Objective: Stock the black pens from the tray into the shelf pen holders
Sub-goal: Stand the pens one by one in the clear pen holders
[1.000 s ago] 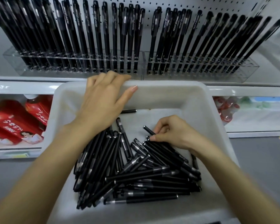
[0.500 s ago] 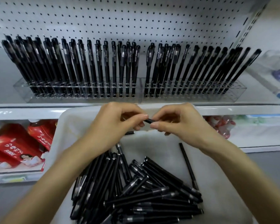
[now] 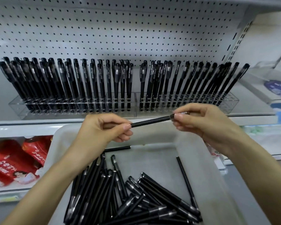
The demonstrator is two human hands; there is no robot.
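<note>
One black pen (image 3: 150, 121) is held level above the white tray (image 3: 201, 161), just in front of the shelf edge. My left hand (image 3: 102, 132) pinches its left end and my right hand (image 3: 199, 120) pinches its capped right end. Below, several black pens (image 3: 133, 197) lie piled in the tray. On the shelf, two clear pen holders (image 3: 136, 109) stand side by side, with rows of black pens (image 3: 104, 82) upright in them. A narrow gap shows between the two rows near the middle.
White pegboard (image 3: 120, 30) backs the shelf. Red packets (image 3: 15, 163) lie on the lower shelf at the left. Blurred packaged goods (image 3: 277, 90) sit on the shelf at the right, and pale items (image 3: 217, 156) lie on the lower right shelf.
My right hand picked a pen out of the tray and lifted it. My left hand left the tray rim and took the other end. The hands have since drawn apart along the pen.
</note>
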